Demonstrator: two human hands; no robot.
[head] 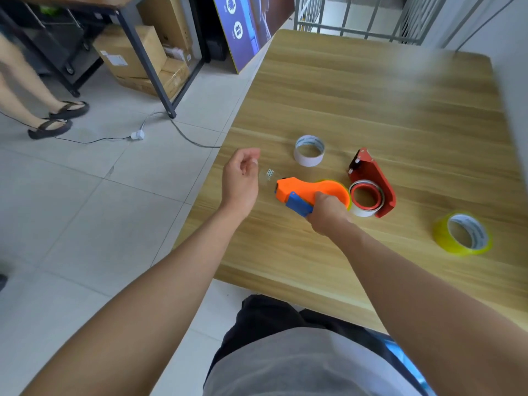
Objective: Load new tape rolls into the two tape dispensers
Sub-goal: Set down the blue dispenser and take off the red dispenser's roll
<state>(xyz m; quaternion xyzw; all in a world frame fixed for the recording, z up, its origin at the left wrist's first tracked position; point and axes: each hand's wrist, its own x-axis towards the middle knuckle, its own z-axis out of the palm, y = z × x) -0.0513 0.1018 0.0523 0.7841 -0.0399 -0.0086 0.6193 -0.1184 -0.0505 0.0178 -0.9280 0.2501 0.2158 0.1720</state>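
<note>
At table centre, the right hand (328, 214) is gripping the orange dispenser (308, 192) — yellow roll apparently seated. At 9 o'clock the left hand (241, 181) is hovering open, empty. Next: thread the tape end (barely visible) — the red dispenser (377, 184) is lying at 3 o'clock.

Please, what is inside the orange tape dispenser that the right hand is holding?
A yellow edge, likely a tape roll, shows at the rim of the orange dispenser. The right hand and the dispenser's body cover the rest, so how the roll sits cannot be seen.
</note>
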